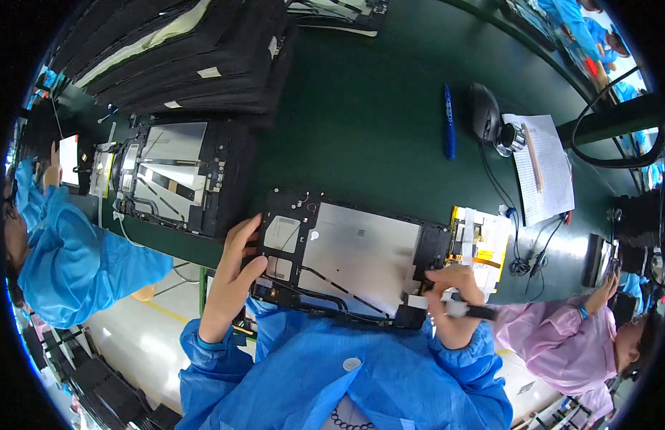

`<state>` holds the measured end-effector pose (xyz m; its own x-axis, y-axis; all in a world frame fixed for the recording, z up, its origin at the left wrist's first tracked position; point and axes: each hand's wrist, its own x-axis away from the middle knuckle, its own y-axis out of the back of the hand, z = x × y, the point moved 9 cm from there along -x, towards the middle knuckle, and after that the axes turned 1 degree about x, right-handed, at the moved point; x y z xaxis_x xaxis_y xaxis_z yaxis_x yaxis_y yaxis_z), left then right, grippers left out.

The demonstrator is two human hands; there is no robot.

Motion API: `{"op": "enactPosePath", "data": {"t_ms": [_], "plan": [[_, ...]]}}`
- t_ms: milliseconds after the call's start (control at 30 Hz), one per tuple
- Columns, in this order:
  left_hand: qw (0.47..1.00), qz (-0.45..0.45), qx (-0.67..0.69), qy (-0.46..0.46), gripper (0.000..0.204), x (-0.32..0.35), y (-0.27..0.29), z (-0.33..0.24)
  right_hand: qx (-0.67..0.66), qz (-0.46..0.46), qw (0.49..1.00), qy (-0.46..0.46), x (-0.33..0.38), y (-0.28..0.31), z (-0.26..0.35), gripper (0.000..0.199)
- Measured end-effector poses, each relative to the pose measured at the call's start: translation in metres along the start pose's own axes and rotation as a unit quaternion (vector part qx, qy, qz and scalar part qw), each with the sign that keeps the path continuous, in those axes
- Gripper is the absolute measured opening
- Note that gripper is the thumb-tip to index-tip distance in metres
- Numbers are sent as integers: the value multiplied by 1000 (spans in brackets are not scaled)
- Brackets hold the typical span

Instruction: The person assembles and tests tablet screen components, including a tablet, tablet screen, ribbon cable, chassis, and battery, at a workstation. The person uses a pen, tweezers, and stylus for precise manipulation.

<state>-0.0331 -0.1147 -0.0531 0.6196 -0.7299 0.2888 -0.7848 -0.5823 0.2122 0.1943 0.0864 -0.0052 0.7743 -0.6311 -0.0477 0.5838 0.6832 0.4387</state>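
Plainly, an opened tablet-like panel lies between two hands at the near edge of the desk.
The left hand, thumb and fingers spread wide, touches its left edge; the right hand curls narrowly at its right end, a blurred grey-and-black item against it, whether gripped I cannot tell. Just beyond the right hand is a yellow-edged board; farther ahead, a blue pen.

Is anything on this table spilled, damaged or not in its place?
I see no spill or clear damage. Only the thin black cable lies in a tangled bunch near the paper sheet, at right, which looks untidy.
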Motion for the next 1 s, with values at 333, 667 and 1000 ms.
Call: {"op": "enactPosePath", "data": {"t_ms": [333,667,1000], "plan": [[981,-9,-188,-51,60,-4,-11,-22,-53,-130,989,-38,34,7,-35,17],[982,61,118,133,46,-15,-13,-16,193,-105,974,54,25,-1,4,23],[954,30,240,175,33,-22,-27,-45,35,35,979,196,12,10,18,17]]}}
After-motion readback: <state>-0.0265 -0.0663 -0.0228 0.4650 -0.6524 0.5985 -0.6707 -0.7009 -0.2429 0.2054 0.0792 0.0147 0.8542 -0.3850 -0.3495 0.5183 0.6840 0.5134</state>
